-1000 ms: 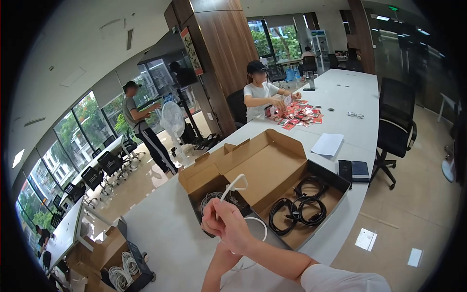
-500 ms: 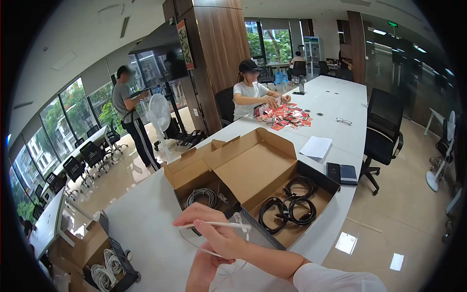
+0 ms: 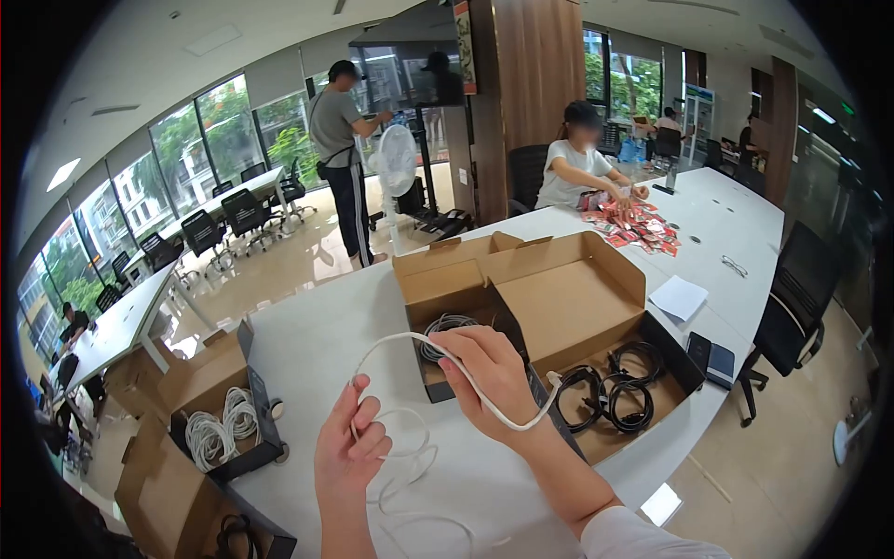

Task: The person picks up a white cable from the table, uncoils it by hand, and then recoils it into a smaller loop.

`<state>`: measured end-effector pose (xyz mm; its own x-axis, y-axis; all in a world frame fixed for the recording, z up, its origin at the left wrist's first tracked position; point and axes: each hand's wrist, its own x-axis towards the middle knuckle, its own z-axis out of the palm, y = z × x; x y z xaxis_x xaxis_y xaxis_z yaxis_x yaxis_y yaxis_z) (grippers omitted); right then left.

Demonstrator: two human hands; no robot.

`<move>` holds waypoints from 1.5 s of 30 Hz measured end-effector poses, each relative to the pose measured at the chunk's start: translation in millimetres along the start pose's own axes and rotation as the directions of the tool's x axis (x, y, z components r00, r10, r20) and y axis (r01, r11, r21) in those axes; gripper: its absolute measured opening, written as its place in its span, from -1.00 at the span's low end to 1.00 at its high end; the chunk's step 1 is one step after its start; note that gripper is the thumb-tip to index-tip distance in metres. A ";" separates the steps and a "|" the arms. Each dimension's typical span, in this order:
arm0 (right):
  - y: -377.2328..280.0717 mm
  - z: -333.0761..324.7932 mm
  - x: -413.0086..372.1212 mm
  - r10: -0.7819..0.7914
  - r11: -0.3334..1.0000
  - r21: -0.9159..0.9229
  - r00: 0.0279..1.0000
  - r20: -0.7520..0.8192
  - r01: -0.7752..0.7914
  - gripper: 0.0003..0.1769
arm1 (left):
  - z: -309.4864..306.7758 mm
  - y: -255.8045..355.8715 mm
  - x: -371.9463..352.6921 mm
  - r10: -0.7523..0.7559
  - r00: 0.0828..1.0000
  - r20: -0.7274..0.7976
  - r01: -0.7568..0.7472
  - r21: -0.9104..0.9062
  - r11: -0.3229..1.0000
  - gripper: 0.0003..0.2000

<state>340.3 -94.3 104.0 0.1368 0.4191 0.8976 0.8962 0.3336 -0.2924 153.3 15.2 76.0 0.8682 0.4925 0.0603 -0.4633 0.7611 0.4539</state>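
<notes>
A white cable (image 3: 384, 342) arcs between my two hands, and its slack hangs in loose curves above the white table. Thumb and fingers of my left hand (image 3: 350, 443) pinch it near the lower centre. My right hand (image 3: 489, 377) is closed on another stretch, palm down, with one end and its pale connector (image 3: 553, 378) trailing past the wrist. Just beyond the right hand are an open box with coiled grey cable (image 3: 447, 326), partly hidden, and a second open box holding coiled black cables (image 3: 643, 363).
At left stand an open box with white cable coils (image 3: 207, 438) and another with black cable (image 3: 237, 536). Across the table (image 3: 317, 331) a seated person (image 3: 568, 172) handles a pile of red packets (image 3: 638, 228). Another person (image 3: 337, 140) stands by a white fan (image 3: 396, 158).
My view has turned left. My hands, earlier close together with the right over the left, are now apart, and the white cable spans between them.
</notes>
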 end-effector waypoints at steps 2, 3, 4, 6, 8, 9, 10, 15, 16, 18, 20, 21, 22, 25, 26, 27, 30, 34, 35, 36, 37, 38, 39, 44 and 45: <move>-1.9 6.2 -2.1 0.004 1.000 0.001 0.999 0.050 -0.004 -0.65 | -6.0 6.1 -1.2 0.068 0.997 0.021 -0.067 -0.046 0.997 -0.76; -2.0 10.5 -5.3 0.051 0.999 0.012 0.989 0.138 -0.053 -0.64 | -7.9 9.2 -2.3 0.098 0.995 0.034 -0.095 -0.069 0.993 -0.76; -1.6 15.4 -10.2 0.100 0.994 0.012 0.970 0.222 -0.106 -0.64 | -8.7 14.0 -5.0 0.163 0.986 0.021 -0.160 -0.091 0.983 -0.75; 1.0 17.7 -18.2 0.103 0.993 0.019 0.914 0.392 -0.121 -0.65 | -8.3 23.7 -9.7 0.262 0.965 0.002 -0.259 -0.137 0.956 -0.75; 3.1 17.2 -23.1 0.007 0.996 0.067 0.827 0.562 -0.054 -0.67 | -12.7 32.4 -15.4 0.305 0.951 0.042 -0.299 -0.108 0.948 -0.75; -0.6 18.6 -22.3 -0.056 0.991 0.133 0.869 0.492 -0.012 -0.75 | -10.1 33.5 -16.0 0.328 0.943 0.063 -0.321 -0.095 0.942 -0.75; -5.9 16.6 -21.4 -0.034 0.985 0.166 0.889 0.457 -0.048 -0.77 | -6.8 31.2 -15.1 0.341 0.940 0.030 -0.339 -0.049 0.939 -0.75; -21.9 14.2 -18.3 0.204 0.943 0.225 0.960 0.189 -0.245 -0.67 | 2.4 13.7 -10.8 0.370 0.926 -0.071 -0.362 0.099 0.927 -0.76; -22.6 12.9 -16.6 0.262 0.939 0.190 0.955 0.141 -0.286 -0.62 | 1.7 12.3 -9.7 0.352 0.933 -0.074 -0.344 0.103 0.933 -0.77; -19.5 13.7 -14.9 0.264 0.960 0.078 0.963 0.059 -0.268 -0.55 | 2.3 11.3 -7.9 0.342 0.937 -0.071 -0.335 0.096 0.937 -0.77; -14.3 17.1 -18.0 0.277 0.961 -0.016 0.960 0.048 -0.276 -0.49 | 2.8 11.4 -8.5 0.325 0.944 -0.057 -0.319 0.091 0.943 -0.76; -9.7 18.9 -21.3 0.291 0.956 -0.055 0.953 0.079 -0.287 -0.48 | 2.8 11.0 -8.5 0.315 0.948 -0.045 -0.310 0.088 0.947 -0.76; -8.6 20.0 -23.6 0.304 0.951 -0.088 0.946 0.114 -0.295 -0.46 | 2.6 10.7 -9.5 0.310 0.950 -0.037 -0.306 0.086 0.948 -0.76; -3.8 20.6 -25.8 0.352 0.932 -0.035 0.875 0.333 -0.361 -0.59 | 6.7 7.1 -10.2 0.271 0.962 -0.045 -0.265 0.110 0.958 -0.77; -1.9 22.1 -26.5 0.350 0.926 -0.010 0.852 0.390 -0.377 -0.62 | 6.1 6.0 -9.2 0.295 0.954 -0.054 -0.284 0.146 0.947 -0.78; -1.3 21.6 -25.3 0.341 0.928 0.003 0.848 0.405 -0.374 -0.76 | 5.0 4.6 -5.9 0.314 0.948 -0.059 -0.299 0.183 0.936 -0.80; -0.3 19.3 -23.1 0.462 0.775 0.194 0.748 0.476 -0.602 -0.82 | -1.8 4.2 4.2 0.394 0.913 -0.108 -0.361 0.235 0.902 -0.82; -3.4 13.7 -18.8 0.499 0.522 0.451 0.688 0.526 -0.724 -0.84 | -15.2 -0.9 13.1 0.480 0.871 -0.103 -0.445 0.248 0.860 -0.82; -5.9 10.8 -16.4 0.508 0.515 0.457 0.688 0.518 -0.725 -0.83 | -17.5 -2.6 14.7 0.490 0.866 -0.095 -0.446 0.295 0.845 -0.82; -5.6 12.2 -16.4 0.508 0.527 0.476 0.710 0.488 -0.704 -0.83 | -19.2 -4.1 16.1 0.500 0.862 -0.085 -0.446 0.341 0.827 -0.82; -5.3 14.5 -16.8 0.508 0.538 0.494 0.730 0.457 -0.683 -0.82 | -19.6 -6.0 16.7 0.510 0.857 -0.077 -0.446 0.387 0.807 -0.82; -5.5 16.5 -17.2 0.506 0.549 0.512 0.750 0.426 -0.661 -0.81 | -17.1 -10.6 18.5 0.539 0.833 -0.127 -0.450 0.410 0.793 -0.81; -6.4 17.4 -17.1 0.513 0.506 0.544 0.740 0.435 -0.670 -0.82 | -13.3 -16.7 22.1 0.567 0.805 -0.175 -0.454 0.433 0.779 -0.79; -2.6 22.0 -21.2 0.485 0.394 0.617 0.724 0.490 -0.682 -0.83 | -10.3 -29.5 23.2 0.445 0.849 -0.285 -0.287 0.457 0.842 -0.69; -1.4 23.5 -21.4 0.485 0.403 0.615 0.728 0.485 -0.678 -0.83 | -14.0 -29.2 24.0 0.379 0.897 -0.227 -0.252 0.443 0.860 -0.63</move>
<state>326.2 -83.9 77.5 0.3292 0.8764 0.3515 0.0086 0.3695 -0.9292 185.1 10.7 51.8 0.5626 0.8263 0.0245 -0.5385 0.3438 0.7693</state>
